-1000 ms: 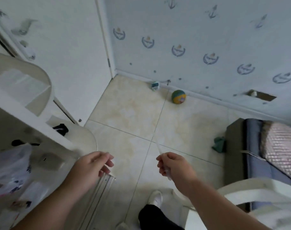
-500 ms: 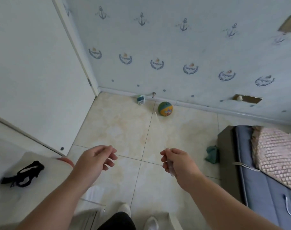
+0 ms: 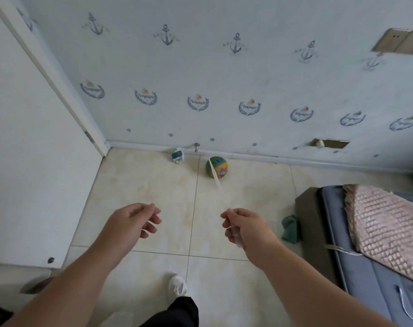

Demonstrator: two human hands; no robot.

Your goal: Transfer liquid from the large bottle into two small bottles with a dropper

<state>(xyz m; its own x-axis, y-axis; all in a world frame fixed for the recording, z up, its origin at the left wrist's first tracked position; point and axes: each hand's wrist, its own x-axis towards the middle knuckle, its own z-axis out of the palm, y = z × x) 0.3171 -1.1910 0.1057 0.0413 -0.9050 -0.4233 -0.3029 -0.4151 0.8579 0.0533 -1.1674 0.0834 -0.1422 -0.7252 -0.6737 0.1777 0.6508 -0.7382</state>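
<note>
A person is standing on a pale tiled floor, both bare forearms reaching forward into a head-worn camera's view. The right hand is pinching a thin, clear plastic dropper between thumb and curled fingers. The soft bulb end is sitting inside the fist, toward six o'clock. The long narrow stem is rising out of the top of the grip and slanting toward eleven o'clock, its tip showing against a small green and yellow ball lying on the floor by the wall.

The dropper is looking very light, flexible and easy to squeeze by accident, so holding it just above the bulb seems wisest. Whether it is holding liquid cannot be told.

The left hand is hanging beside it at nine o'clock, fingers loosely curled, holding nothing.

No large bottle or small bottles are appearing in view.
</note>
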